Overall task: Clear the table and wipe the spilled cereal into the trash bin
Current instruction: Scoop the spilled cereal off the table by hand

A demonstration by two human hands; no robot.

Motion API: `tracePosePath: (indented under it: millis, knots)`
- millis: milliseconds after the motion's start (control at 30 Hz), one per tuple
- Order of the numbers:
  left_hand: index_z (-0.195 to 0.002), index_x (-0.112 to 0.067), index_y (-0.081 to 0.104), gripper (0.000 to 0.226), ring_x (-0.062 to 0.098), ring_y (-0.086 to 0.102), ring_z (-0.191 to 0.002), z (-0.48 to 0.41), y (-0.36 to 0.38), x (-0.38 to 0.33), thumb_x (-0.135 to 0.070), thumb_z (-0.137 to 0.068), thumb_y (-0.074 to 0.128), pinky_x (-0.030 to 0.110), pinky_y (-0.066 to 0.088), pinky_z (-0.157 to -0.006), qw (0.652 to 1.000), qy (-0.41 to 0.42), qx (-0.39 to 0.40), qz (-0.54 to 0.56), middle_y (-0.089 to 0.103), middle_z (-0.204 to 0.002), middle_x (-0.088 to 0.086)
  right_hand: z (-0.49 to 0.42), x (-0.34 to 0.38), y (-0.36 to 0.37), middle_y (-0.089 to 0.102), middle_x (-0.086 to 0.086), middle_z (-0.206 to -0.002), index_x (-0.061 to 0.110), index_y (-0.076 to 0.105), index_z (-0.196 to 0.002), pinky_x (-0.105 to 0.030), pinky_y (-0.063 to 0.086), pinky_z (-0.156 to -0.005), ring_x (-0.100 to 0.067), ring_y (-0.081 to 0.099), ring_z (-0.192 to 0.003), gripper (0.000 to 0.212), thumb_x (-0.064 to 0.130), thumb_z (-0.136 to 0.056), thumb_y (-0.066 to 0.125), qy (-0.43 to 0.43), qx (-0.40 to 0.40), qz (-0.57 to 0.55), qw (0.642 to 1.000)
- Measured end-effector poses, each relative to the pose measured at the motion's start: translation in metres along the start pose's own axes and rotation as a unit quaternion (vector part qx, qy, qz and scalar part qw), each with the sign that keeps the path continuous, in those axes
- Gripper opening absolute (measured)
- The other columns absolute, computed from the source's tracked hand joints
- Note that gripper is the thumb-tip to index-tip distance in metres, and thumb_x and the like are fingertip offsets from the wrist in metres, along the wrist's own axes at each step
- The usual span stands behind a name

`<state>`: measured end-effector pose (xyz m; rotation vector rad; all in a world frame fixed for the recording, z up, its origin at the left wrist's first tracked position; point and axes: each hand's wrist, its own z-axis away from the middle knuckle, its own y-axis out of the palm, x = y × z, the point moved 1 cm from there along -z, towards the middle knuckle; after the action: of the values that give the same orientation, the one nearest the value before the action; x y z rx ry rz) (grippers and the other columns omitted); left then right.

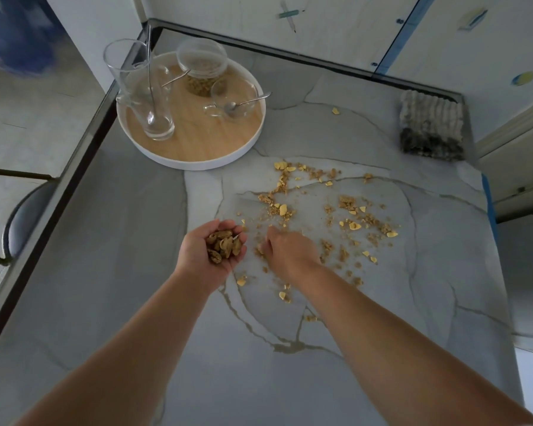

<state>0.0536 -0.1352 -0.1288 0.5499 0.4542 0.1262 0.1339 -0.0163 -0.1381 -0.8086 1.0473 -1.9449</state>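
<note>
right hand (285, 252) hiding its fingers, chair (22, 219) cropped at left

Table (130, 272) smooth marbled stone; tray (197, 139) wood base; pitcher (139, 87) clear glass; cloth (431, 124) ribbed, fuzzy.

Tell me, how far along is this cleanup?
Done: the glasses and jar sit gathered on the tray. In hand: the left hand cups collected cereal pieces while the right hand picks at the spilled cereal. Left: most of it lies scattered on the table, the cloth lies aside, and no trash bin shows.
</note>
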Motion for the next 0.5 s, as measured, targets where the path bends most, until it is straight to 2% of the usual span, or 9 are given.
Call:
tracePosePath:
  millis: [100,200,267,300,333,367,433,500]
  knots:
    - [-0.072,-0.005,0.058,0.03,0.021,0.06,-0.058,-0.007,0.005,-0.006,-0.018,-0.092,0.041,0.025,0.051,-0.054,1.0,-0.003,0.01,-0.012,0.063,-0.067,0.01,0.0,0.002,-0.003,0.061,-0.009,-0.089,0.01,0.045,-0.109,-0.031,0.04,-0.056,-0.031,0.061,-0.082,0.03,0.035,-0.098,0.033,-0.025,0.0,-0.017,1.0]
    - [-0.072,-0.006,0.058,0.029,0.021,0.06,-0.061,-0.012,0.009,-0.009,-0.019,-0.092,0.041,0.026,0.052,-0.054,1.0,-0.013,0.018,-0.021,0.062,-0.068,0.01,-0.001,0.005,-0.002,0.062,-0.01,-0.09,0.009,0.05,-0.102,-0.03,0.038,-0.057,-0.03,0.06,-0.081,0.027,0.032,-0.096,0.036,-0.062,-0.007,-0.017,0.998]
    - [-0.073,-0.006,0.059,0.029,0.021,0.061,-0.06,-0.014,0.011,-0.01,-0.019,-0.092,0.042,0.026,0.053,-0.055,0.999,-0.015,0.013,-0.025,0.063,-0.068,0.009,-0.002,0.005,0.0,0.063,-0.009,-0.085,0.009,0.055,-0.095,-0.027,0.038,-0.056,-0.027,0.059,-0.075,0.024,0.03,-0.093,0.042,-0.023,-0.013,-0.102,0.994]
    - [-0.073,-0.006,0.059,0.029,0.021,0.062,-0.06,-0.015,0.012,-0.011,-0.019,-0.092,0.042,0.026,0.053,-0.055,0.999,-0.016,0.011,-0.027,0.064,-0.068,0.009,-0.002,0.002,0.0,0.062,-0.006,-0.078,0.01,0.058,-0.09,-0.025,0.038,-0.055,-0.022,0.057,-0.069,0.022,0.029,-0.09,0.047,0.023,-0.019,-0.192,0.981]
    - [-0.073,-0.006,0.059,0.029,0.021,0.062,-0.06,-0.015,0.013,-0.012,-0.02,-0.092,0.042,0.026,0.053,-0.056,0.999,-0.016,0.01,-0.029,0.064,-0.068,0.009,-0.003,-0.001,-0.001,0.058,-0.002,-0.069,0.011,0.06,-0.083,-0.023,0.038,-0.052,-0.017,0.054,-0.06,0.02,0.028,-0.088,0.051,0.077,-0.024,-0.303,0.95]
    - [-0.073,-0.006,0.059,0.029,0.021,0.062,-0.06,-0.016,0.014,-0.012,-0.02,-0.093,0.042,0.025,0.053,-0.056,0.999,-0.017,0.01,-0.03,0.064,-0.068,0.009,-0.002,-0.006,-0.002,0.052,0.002,-0.059,0.012,0.06,-0.076,-0.021,0.035,-0.047,-0.012,0.048,-0.051,0.018,0.026,-0.086,0.054,0.132,-0.029,-0.422,0.896]
    - [-0.071,-0.006,0.059,0.03,0.021,0.061,-0.061,-0.017,0.015,-0.012,-0.02,-0.093,0.042,0.025,0.052,-0.056,0.999,-0.02,0.013,-0.029,0.063,-0.069,0.009,0.001,-0.019,-0.004,0.041,0.006,-0.045,0.013,0.056,-0.066,-0.018,0.027,-0.037,-0.008,0.035,-0.036,0.024,0.02,-0.087,0.049,0.182,-0.014,-0.633,0.752]
    - [-0.068,-0.007,0.058,0.032,0.02,0.06,-0.061,-0.017,0.016,-0.009,-0.02,-0.092,0.042,0.025,0.052,-0.055,0.999,-0.026,0.018,-0.028,0.062,-0.07,0.009,0.005,-0.03,-0.006,0.04,0.004,-0.043,0.011,0.05,-0.061,-0.016,0.021,-0.034,-0.009,0.031,-0.034,0.029,0.014,-0.087,0.036,0.165,0.004,-0.779,0.605]
